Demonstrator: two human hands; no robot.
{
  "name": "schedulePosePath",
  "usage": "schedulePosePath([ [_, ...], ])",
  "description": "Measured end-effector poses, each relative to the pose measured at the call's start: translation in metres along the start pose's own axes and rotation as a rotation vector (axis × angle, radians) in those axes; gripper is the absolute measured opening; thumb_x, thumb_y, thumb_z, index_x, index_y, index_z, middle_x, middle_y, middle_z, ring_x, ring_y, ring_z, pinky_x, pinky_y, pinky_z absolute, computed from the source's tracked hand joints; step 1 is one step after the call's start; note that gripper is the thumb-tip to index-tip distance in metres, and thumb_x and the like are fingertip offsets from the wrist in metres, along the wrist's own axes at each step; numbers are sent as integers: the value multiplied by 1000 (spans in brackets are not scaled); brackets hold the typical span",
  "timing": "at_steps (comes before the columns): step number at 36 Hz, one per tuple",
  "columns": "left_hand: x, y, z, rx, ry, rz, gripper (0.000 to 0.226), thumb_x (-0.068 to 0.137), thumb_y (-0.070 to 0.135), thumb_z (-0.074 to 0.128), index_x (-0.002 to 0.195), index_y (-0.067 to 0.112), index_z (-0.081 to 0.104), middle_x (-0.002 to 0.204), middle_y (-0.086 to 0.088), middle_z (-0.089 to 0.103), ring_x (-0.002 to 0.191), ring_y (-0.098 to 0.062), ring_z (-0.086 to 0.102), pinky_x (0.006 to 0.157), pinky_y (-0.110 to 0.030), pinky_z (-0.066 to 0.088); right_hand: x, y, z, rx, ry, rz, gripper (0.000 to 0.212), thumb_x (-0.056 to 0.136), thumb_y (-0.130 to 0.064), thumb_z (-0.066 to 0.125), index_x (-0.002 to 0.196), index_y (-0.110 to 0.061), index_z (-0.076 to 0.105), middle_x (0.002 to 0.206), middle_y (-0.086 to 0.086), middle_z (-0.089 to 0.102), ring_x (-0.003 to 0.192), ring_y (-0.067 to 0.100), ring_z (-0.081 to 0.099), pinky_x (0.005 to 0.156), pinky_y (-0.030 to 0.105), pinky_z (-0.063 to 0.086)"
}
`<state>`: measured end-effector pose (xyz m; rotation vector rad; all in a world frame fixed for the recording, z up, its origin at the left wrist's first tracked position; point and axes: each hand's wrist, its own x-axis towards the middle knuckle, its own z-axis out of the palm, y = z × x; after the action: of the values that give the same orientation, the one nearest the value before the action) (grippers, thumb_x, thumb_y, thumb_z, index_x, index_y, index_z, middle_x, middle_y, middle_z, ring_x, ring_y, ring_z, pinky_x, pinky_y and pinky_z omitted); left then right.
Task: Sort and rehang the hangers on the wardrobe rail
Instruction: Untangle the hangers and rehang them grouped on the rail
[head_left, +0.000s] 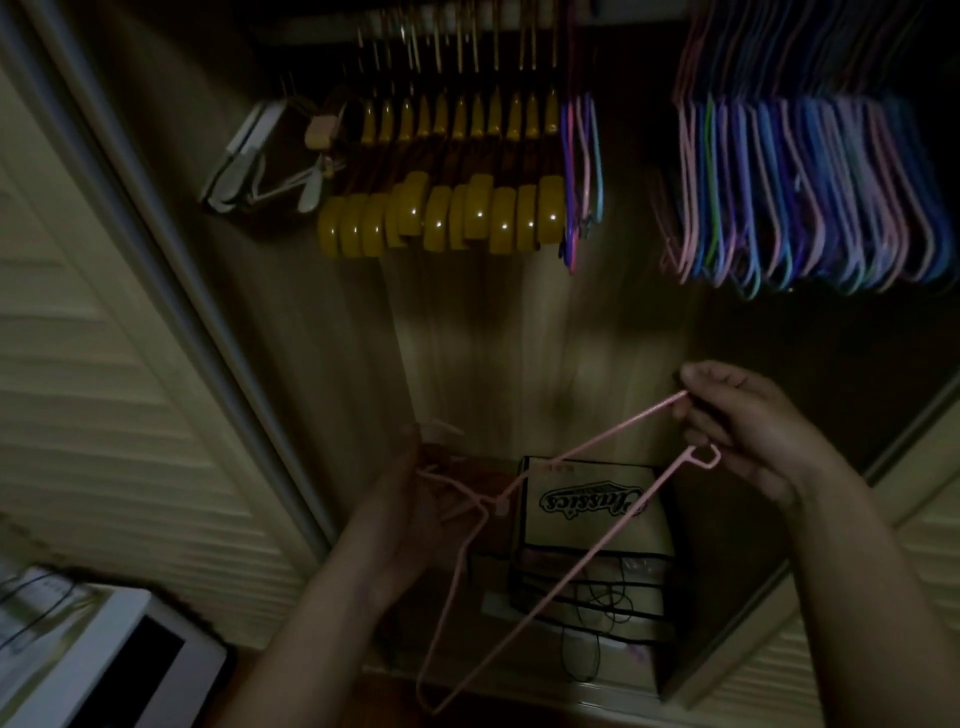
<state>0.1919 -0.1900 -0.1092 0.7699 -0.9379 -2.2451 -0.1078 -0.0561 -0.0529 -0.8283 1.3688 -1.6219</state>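
I hold a thin pink wire hanger (587, 566) low in front of the open wardrobe. My right hand (748, 431) pinches its shoulder end and notch. My left hand (415, 499) grips the neck and hook end, which is blurred. Overhead, the rail (467, 26) carries several yellow wooden hangers (447, 218) at the left. A few thin blue, pink and purple hangers (582, 171) hang beside them. A dense bunch of pastel wire hangers (810, 192) fills the right side.
A white clip hanger (260, 166) hangs at the far left of the rail. Cardboard boxes (592, 525) with black cords sit on the wardrobe floor. Louvred doors (104, 364) flank the opening on both sides. A white device (104, 660) lies at lower left.
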Motion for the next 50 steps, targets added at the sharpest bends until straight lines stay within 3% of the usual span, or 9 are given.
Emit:
schedulePosePath([
  [8, 4, 23, 6, 134, 13, 86, 30, 88, 42, 52, 100, 15, 62, 117, -20, 68, 100, -33, 69, 80, -51, 55, 18, 41, 8, -470, 385, 240, 43, 104, -36, 47, 140, -12, 48, 131, 15, 60, 101, 25, 64, 78, 29, 48],
  [11, 15, 26, 7, 255, 166, 126, 37, 102, 45, 39, 108, 20, 65, 118, -15, 70, 98, -29, 69, 73, -41, 54, 1, 69, 36, -513, 177, 301, 35, 102, -34, 51, 134, -22, 52, 137, 6, 56, 118, 25, 57, 101, 36, 47],
  [17, 46, 32, 36, 379, 320, 207, 41, 105, 44, 36, 143, 34, 48, 124, -9, 68, 122, -38, 57, 108, -53, 36, -41, 111, 105, -380, -362, 411, 13, 97, -39, 59, 108, -46, 63, 98, -32, 68, 90, -9, 64, 75, 15, 52],
  [22, 59, 34, 52, 423, 397, 382, 42, 108, 36, 32, 148, 27, 38, 134, -12, 62, 69, -4, 67, 55, -20, 48, -49, 122, 110, -471, -462, 385, 37, 96, -35, 63, 132, -37, 54, 93, -21, 62, 69, -14, 61, 60, 10, 45],
  [31, 70, 28, 49, 365, 366, 308, 39, 106, 32, 40, 145, 29, 46, 127, -4, 62, 115, -16, 59, 98, -45, 48, -46, 110, 79, -489, -202, 297, 17, 104, -36, 46, 106, -32, 62, 112, 0, 67, 106, 16, 67, 74, 30, 59],
  [35, 77, 1, 59, 571, 121, 213, 44, 96, 1, 52, 115, 40, 59, 80, 28, 72, 74, 12, 66, 61, -10, 51, -43, 96, 90, -451, 63, 265, 27, 102, -33, 46, 86, -23, 65, 89, 8, 66, 91, 33, 69, 70, 52, 62],
  [38, 66, -4, 61, 772, 89, 214, 46, 93, -2, 58, 124, 31, 67, 108, 20, 69, 91, 3, 66, 76, -13, 53, -47, 81, 75, -568, 191, 282, 29, 100, -26, 46, 79, -21, 64, 82, 7, 69, 72, 26, 69, 51, 34, 57],
  [42, 53, 37, 73, 868, 218, 546, 35, 90, -9, 56, 117, 11, 66, 117, -11, 68, 108, -22, 64, 104, -46, 48, -53, 49, 46, -722, 338, 207, 30, 101, -28, 47, 79, -16, 62, 82, 14, 69, 70, 30, 67, 62, 44, 60],
  [50, 25, 177, 124, 1374, 551, 1307, 39, 89, 21, 46, 127, 16, 57, 122, -6, 59, 109, -11, 55, 89, -19, 42, -24, -40, 55, -704, 491, -111, 24, 101, -30, 46, 80, -25, 56, 79, 8, 67, 66, 23, 70, 52, 43, 60],
])
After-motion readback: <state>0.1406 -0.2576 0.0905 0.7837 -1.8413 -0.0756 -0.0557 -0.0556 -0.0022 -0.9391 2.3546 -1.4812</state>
